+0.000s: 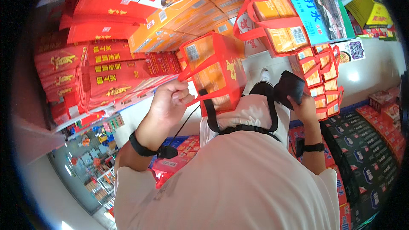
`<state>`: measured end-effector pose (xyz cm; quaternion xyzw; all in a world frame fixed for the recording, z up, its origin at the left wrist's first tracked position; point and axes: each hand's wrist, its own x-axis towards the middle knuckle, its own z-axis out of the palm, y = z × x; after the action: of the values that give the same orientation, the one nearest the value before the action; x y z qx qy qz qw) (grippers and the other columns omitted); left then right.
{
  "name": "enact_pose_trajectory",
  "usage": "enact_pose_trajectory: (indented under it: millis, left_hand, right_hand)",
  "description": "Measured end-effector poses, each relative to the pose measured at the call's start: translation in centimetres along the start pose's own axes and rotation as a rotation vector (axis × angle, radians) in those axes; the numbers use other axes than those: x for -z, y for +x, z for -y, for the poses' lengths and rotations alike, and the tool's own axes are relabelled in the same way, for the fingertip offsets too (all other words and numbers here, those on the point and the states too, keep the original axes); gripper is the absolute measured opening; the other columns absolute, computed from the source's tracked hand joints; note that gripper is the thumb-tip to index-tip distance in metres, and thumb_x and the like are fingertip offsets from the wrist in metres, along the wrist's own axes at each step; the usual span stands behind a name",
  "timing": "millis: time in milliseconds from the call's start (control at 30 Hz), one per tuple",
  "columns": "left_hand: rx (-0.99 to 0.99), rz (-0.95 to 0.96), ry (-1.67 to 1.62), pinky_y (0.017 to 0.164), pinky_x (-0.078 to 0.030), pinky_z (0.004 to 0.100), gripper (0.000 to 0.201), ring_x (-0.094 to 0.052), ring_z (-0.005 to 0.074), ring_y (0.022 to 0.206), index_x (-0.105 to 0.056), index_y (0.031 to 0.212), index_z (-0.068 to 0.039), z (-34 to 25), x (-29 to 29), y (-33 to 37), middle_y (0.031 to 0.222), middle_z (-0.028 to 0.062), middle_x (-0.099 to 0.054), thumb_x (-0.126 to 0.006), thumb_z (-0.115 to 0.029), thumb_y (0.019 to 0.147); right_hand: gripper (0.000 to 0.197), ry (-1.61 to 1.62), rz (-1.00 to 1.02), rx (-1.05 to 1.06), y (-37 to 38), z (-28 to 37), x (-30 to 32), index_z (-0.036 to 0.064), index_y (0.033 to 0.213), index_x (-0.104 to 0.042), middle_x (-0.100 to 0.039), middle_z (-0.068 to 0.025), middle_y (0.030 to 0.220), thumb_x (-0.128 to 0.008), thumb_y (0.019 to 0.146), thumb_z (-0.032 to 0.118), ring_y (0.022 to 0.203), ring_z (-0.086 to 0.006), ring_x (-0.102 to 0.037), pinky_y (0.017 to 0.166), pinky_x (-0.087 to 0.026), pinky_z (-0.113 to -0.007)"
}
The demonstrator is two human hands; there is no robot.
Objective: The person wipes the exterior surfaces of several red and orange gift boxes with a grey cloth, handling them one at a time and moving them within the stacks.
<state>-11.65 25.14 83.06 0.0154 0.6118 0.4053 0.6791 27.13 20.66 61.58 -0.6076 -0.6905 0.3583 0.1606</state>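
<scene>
My left hand (171, 102) is closed in a fist round the red handle of a red gift bag (232, 74). The bag hangs in front of my legs, tilted, with orange-and-white boxes (209, 81) showing in its open top. My right hand (304, 108) grips a dark, soft-looking black object (289, 87), perhaps a pouch; its exact kind is not clear. Close by, beyond the black object, stand more red handled bags (315, 66) packed with orange boxes. Each wrist carries a black band with a small black device.
Stacks of orange cartons (183, 21) rise ahead. Flat red printed bags (106, 74) are piled at the left. Black cartons (358, 153) line the right side. A filled red bag (277, 17) stands by a blue printed board (315, 8) at the far right.
</scene>
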Motion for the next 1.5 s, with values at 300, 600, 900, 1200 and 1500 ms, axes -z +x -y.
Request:
enact_pose_trajectory:
  millis: [300,600,900,1200,1500]
  left_hand:
    - [-0.021,0.126,0.077,0.063,-0.04,0.0291,0.001,-0.043,0.0135,0.061,-0.053,0.087,-0.004,-8.3,-4.2,9.7,0.07,0.002,-0.049,-0.054,-0.005,0.087]
    - [-0.402,0.363,0.805,0.073,-0.047,0.0277,0.029,-0.06,0.0133,0.077,-0.062,0.095,0.0,-12.6,3.8,16.1,0.084,0.0057,-0.063,-0.048,-0.026,0.099]
    - [-0.916,0.44,0.004,0.08,-0.05,0.0365,0.026,-0.057,0.0187,0.078,-0.061,0.095,-0.001,-17.7,4.1,15.4,0.089,0.007,-0.062,-0.053,-0.025,0.096]
    - [-0.787,0.8,-0.516,0.074,-0.038,0.0372,0.022,-0.045,0.0185,0.073,-0.055,0.09,-0.007,-15.6,-0.8,11.8,0.071,0.0024,-0.044,-0.045,-0.026,0.096]
    - [-1.228,0.556,-0.484,0.072,-0.039,0.0354,0.024,-0.043,0.0177,0.068,-0.054,0.088,-0.006,-16.0,-1.6,10.0,0.067,0.0026,-0.043,-0.044,-0.024,0.098]
  right_hand:
    - [0.022,0.018,-0.216,-0.138,-0.4,4.3,1.9,-0.0001,0.083,-0.066,-0.065,-0.0202,0.076,-0.072,0.084,0.021,0.071,-0.0414,-0.063,0.06,-0.049,-0.046]
    - [0.02,-0.117,-0.016,0.11,6.8,10.5,-0.9,0.0028,0.082,-0.068,-0.066,-0.017,0.082,-0.074,0.079,0.021,0.07,-0.0387,-0.063,0.06,-0.052,-0.046]
    - [0.021,-0.393,0.173,0.494,11.7,20.0,5.1,0.0009,0.087,-0.065,-0.063,-0.0184,0.083,-0.072,0.073,0.014,0.078,-0.0387,-0.06,0.068,-0.048,-0.048]
    - [0.067,-0.058,0.015,0.534,17.8,28.4,3.4,0.0066,0.116,-0.033,-0.062,-0.0253,0.099,-0.081,0.076,0.03,0.079,-0.0462,-0.064,0.062,-0.053,-0.047]
    - [0.06,0.306,0.838,0.727,19.3,30.9,-2.5,0.0055,0.122,-0.057,-0.069,-0.0172,0.095,-0.08,0.076,0.037,0.086,-0.0353,-0.068,0.073,-0.053,-0.04]
